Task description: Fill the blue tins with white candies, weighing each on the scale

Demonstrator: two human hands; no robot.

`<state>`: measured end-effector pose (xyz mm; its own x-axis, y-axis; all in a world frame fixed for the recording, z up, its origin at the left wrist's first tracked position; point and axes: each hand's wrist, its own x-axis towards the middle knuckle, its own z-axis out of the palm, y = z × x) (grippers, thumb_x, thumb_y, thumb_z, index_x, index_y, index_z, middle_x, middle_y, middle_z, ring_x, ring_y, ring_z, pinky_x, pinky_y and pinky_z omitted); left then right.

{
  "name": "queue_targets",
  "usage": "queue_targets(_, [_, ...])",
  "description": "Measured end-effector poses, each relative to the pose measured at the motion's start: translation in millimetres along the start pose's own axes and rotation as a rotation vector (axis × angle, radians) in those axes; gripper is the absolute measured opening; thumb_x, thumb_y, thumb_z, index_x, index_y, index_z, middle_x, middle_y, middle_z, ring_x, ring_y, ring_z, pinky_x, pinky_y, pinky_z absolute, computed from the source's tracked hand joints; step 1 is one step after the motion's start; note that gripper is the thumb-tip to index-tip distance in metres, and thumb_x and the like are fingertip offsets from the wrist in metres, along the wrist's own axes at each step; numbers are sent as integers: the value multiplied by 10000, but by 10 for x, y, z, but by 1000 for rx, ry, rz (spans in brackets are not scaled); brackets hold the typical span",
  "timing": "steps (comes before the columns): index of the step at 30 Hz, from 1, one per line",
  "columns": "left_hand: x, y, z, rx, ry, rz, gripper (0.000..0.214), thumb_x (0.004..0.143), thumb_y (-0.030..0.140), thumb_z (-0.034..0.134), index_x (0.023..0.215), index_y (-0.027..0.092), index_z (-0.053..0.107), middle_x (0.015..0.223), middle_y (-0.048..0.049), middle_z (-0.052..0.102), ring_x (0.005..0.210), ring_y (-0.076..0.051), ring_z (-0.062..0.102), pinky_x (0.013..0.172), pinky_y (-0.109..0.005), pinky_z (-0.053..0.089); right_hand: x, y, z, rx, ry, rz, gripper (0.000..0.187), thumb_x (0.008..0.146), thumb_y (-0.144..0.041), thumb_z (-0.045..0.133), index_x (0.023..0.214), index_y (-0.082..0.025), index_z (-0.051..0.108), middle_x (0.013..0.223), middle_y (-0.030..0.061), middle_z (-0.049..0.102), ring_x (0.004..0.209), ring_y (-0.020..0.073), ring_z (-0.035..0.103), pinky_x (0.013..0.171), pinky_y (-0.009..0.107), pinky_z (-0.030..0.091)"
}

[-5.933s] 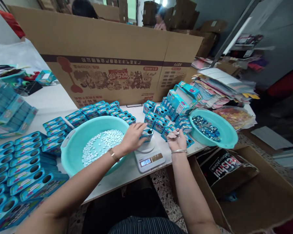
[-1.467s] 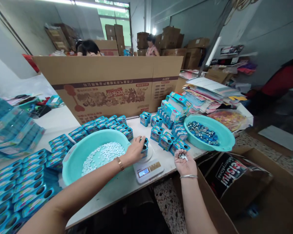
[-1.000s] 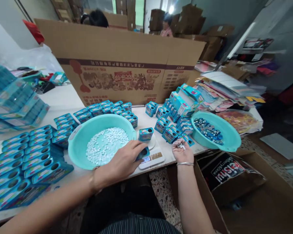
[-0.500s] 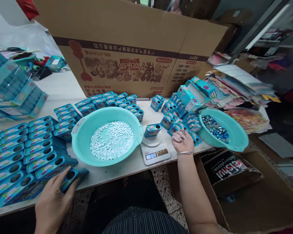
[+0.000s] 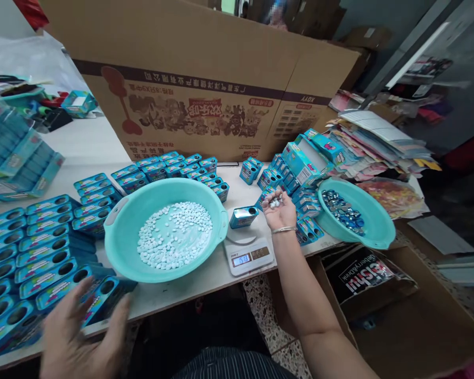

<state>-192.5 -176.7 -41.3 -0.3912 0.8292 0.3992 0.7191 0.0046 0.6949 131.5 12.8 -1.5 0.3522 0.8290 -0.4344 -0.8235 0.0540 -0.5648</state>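
Note:
My left hand, slightly blurred, is open with thumb and fingers spread around a blue tin with a round hole in its top. That tin stands at the front end of the rows on the left. Palm up, my right hand cups several small white candies beside a digital scale with a lit display. Upright on the scale's plate is another blue tin. Left of the scale, a turquoise basin holds many white candies.
A second turquoise basin on the right contains shiny blue and silver pieces. Behind the tins stands a large cardboard sheet. Stacked flattened packaging lies at the back right. An open carton sits below the table's right edge.
My left hand has let go of the blue tin and opened beside it. My right hand has turned palm up and moved up toward the tin on the scale, showing its candies.

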Motion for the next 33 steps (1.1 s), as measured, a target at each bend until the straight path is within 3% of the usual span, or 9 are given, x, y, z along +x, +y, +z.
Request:
queue_targets(1, [31, 188, 99, -89, -26, 0, 621, 798, 401, 623, 1354, 235, 401, 1302, -93, 509, 1112, -281, 566, 975, -501, 475, 32, 12, 20, -1, -17, 12, 306, 946, -262, 345, 689, -180, 491, 547, -40, 493, 464, 67, 478, 410, 159, 394])
queue_targets(3, [149, 539, 359, -246, -208, 124, 568, 807, 369, 626, 1324, 242, 428, 1250, -75, 563, 1088, -241, 589, 921, -428, 527, 93, 19, 36, -5, -58, 42, 303, 947, -261, 338, 689, -185, 476, 524, -58, 450, 408, 51, 408, 359, 136, 307])
queue_targets(5, [325, 816, 662, -307, -376, 262, 525, 838, 333, 597, 1322, 232, 422, 1257, -90, 569, 1145, -236, 560, 921, -411, 525, 145, 8, 29, -25, -104, 54, 307, 951, -279, 331, 685, -193, 459, 502, -76, 398, 362, 44, 326, 332, 136, 242])
queue_targets(7, [517, 1004, 961, -306, -469, 392, 554, 837, 322, 602, 1340, 210, 399, 1273, -108, 564, 1180, -242, 535, 969, -440, 486, 182, -8, 16, -52, -152, 49, 309, 951, -310, 341, 682, -201, 447, 484, -91, 342, 340, 45, 268, 326, 145, 224])
queue_targets(11, [826, 1211, 1473, -222, -564, 555, 649, 774, 298, 666, 1344, 148, 395, 1324, -146, 524, 1231, -280, 478, 1043, -481, 398, 209, 14, 33, -85, -186, 22, 294, 933, -364, 423, 689, -202, 446, 472, -114, 258, 326, 38, 213, 329, 152, 226])
queue_targets(17, [988, 1375, 2044, -66, -747, 516, 743, 678, 318, 743, 1314, 75, 445, 1303, -181, 542, 1213, -311, 492, 1033, -431, 393, 187, 199, 136, -157, -188, -94, 261, 873, -396, 561, 729, -187, 499, 492, -115, 317, 364, 24, 297, 383, 145, 312])
queue_targets(21, [992, 1404, 2244, -58, -835, 461, 584, 678, 293, 719, 1205, 99, 558, 1189, -148, 633, 1100, -286, 580, 938, -379, 454, 166, 293, 152, -191, -193, -143, 259, 856, -387, 588, 716, -185, 508, 482, -110, 333, 389, 32, 337, 402, 151, 342])
queue_targets(25, [970, 1390, 2280, -98, -873, 427, 368, 710, 279, 671, 1063, 178, 657, 1044, -77, 706, 971, -244, 643, 833, -318, 486, 161, 316, 132, -208, -214, -186, 278, 829, -407, 620, 701, -189, 505, 477, -112, 312, 394, 36, 339, 405, 159, 349])
queue_targets(33, [943, 1368, 2291, -71, -863, 460, 343, 730, 295, 658, 1048, 169, 667, 1007, -84, 712, 944, -250, 648, 829, -325, 488, 173, 316, 111, -178, -215, -169, 242, 852, -364, 602, 706, -192, 514, 481, -110, 320, 400, 37, 353, 438, 164, 384])
